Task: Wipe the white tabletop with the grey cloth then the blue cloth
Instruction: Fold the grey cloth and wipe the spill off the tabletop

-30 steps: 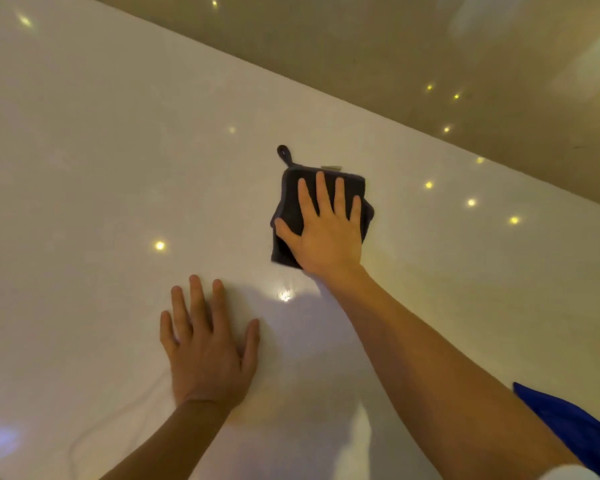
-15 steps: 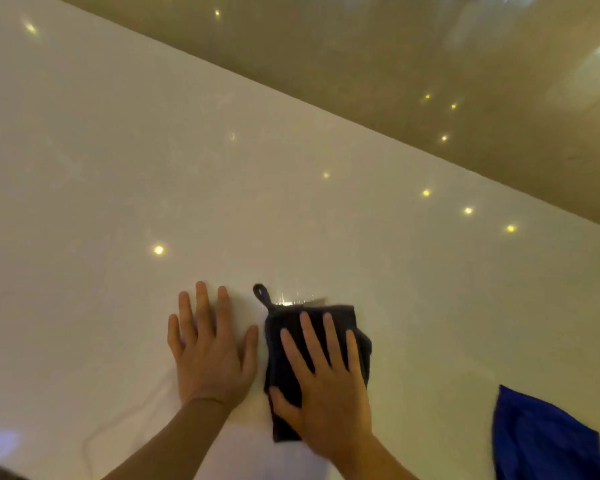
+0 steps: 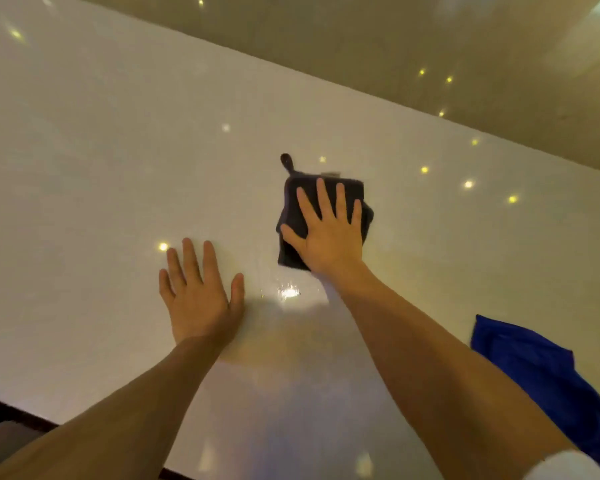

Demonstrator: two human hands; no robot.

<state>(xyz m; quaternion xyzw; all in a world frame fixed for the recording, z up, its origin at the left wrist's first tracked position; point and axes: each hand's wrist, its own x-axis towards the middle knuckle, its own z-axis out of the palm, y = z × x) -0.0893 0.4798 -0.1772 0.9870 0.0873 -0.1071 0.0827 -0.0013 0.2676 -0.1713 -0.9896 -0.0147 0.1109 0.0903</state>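
Observation:
The glossy white tabletop point(image 3: 101, 161) fills most of the view. A folded dark grey cloth point(image 3: 293, 216) with a small hanging loop lies on it a little right of centre. My right hand point(image 3: 329, 233) presses flat on the cloth, fingers spread, covering most of it. My left hand point(image 3: 200, 296) rests flat on the bare table to the left, fingers apart, holding nothing. A crumpled blue cloth point(image 3: 548, 375) lies on the table at the right, beside my right forearm.
The table's far edge point(image 3: 361, 98) runs diagonally from upper left to right, with shiny beige floor beyond it. The near edge point(image 3: 21, 414) shows at the bottom left. Ceiling lights reflect as bright dots on the surface.
My right hand has pushed the grey cloth away from me, from beside my left hand back toward the table's far side. My left hand stayed planted.

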